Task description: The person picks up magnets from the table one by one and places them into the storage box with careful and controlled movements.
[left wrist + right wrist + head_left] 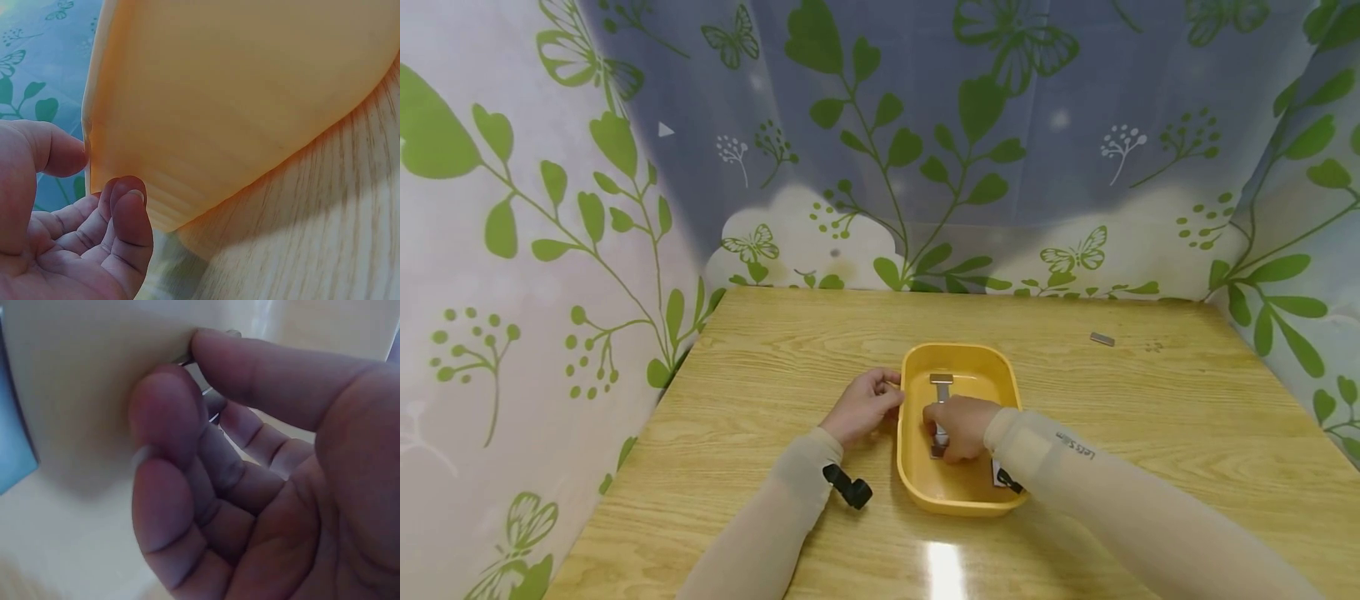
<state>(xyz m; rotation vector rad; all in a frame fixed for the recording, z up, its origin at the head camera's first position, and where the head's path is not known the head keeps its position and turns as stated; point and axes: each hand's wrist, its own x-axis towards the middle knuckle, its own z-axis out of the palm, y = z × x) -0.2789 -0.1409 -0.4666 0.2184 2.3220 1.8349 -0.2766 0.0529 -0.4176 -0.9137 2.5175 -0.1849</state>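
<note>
A yellow plastic bin (958, 500) sits on the wooden table. My left hand (867, 407) is at its left side; in the left wrist view the thumb (62, 150) and curled fingers (130, 212) pinch the edge of its wall. Inside the bin lies a silver metal tool with a T-shaped head (942, 380) and a straight shaft. My right hand (966, 425) reaches in from the right and grips that tool by its lower part. The fingers (165, 415) hide much of it in the right wrist view, where only thin metal edges show.
A flat white piece with a dark edge (998, 473) lies in the bin's lower right corner, partly under my right wrist. A small grey metal bar (1102, 339) rests on the table (790, 350) at the back right. Patterned cloth (880, 167) encloses the table's back and sides.
</note>
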